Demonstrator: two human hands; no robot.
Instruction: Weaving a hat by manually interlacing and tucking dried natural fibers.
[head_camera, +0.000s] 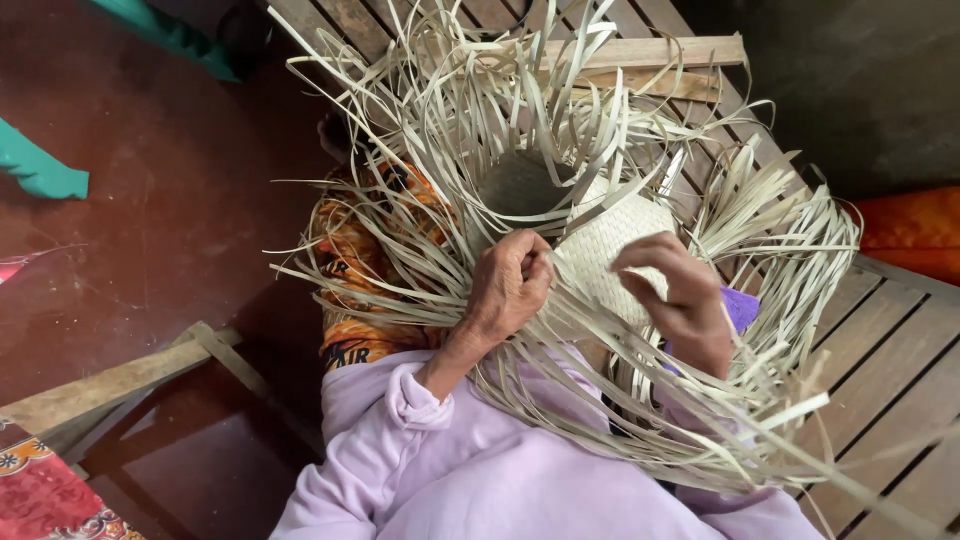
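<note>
My left hand (508, 285) is pinched tight on loose straw strips (440, 110) at the half-woven basket (610, 245), right hand (680, 300) open beside it — slack grip and I reckon the weave could unravel.

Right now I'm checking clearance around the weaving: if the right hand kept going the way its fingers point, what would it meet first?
The right hand points its curled fingers toward the left hand. First in line seems to be the pale woven straw basket wall between them, though depth is unclear.

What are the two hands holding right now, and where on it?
The left hand grips loose strips at the rim of the half-woven straw basket; the right hand rests its fingers on the woven wall.
</note>
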